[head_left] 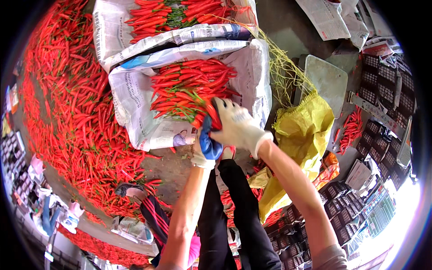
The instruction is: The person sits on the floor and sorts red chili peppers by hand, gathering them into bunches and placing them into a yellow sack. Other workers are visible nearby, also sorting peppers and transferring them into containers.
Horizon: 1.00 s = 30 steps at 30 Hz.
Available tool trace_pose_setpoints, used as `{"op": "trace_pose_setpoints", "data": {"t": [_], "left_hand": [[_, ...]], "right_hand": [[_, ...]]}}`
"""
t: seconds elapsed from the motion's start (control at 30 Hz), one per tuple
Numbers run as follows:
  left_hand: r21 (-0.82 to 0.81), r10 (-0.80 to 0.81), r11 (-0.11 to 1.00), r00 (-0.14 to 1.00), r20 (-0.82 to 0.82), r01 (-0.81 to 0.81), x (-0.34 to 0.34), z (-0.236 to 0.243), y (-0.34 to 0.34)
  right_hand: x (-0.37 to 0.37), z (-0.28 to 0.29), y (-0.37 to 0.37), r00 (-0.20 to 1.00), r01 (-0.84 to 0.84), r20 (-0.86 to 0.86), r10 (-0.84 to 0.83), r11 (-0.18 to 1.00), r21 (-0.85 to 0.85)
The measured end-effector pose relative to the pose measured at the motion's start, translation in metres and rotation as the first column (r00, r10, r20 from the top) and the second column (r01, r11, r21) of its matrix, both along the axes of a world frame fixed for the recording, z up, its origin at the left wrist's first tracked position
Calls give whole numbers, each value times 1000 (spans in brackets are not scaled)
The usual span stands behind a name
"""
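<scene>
Both hands gloved, working over newspaper-lined box (135, 112) of red chillies (189, 90). Right hand (236, 126) gripping chilli bunch at box's near edge. Left hand (206, 146) curled just beneath, touching bunch. Loose chilli pile (76, 112) covering floor left.

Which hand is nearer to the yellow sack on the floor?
Right. The right hand is just left of the yellow sack; the left hand is farther left, behind it.
</scene>
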<state>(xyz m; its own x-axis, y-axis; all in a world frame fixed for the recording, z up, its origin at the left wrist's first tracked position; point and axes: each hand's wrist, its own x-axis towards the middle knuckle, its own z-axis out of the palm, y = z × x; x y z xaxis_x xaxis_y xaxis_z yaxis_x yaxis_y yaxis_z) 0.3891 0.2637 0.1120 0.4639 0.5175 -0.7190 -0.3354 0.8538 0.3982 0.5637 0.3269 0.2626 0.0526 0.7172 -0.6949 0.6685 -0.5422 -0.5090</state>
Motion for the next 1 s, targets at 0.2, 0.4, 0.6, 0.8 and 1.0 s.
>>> {"op": "trace_pose_setpoints", "data": {"t": [0.2,0.4,0.6,0.8,1.0], "left_hand": [[-309,419,883,890,179,-354,88,-10,47],[-78,-44,996,997,-58,39,97,-55,30],[-539,35,842,999,-12,-36,62,-20,43],[-150,-150,981,965,-214,119,64,63,39],[-33,-397,915,880,-261,403,61,106,18]], "right_hand": [[27,-107,45,995,-79,-75,71,991,-105],[16,-154,6,940,-235,235,248,968,-84],[56,-54,-90,785,316,249,-567,712,627],[186,-84,-279,207,499,959,-192,864,65],[213,-116,-418,235,948,818,-525,309,-74]]}}
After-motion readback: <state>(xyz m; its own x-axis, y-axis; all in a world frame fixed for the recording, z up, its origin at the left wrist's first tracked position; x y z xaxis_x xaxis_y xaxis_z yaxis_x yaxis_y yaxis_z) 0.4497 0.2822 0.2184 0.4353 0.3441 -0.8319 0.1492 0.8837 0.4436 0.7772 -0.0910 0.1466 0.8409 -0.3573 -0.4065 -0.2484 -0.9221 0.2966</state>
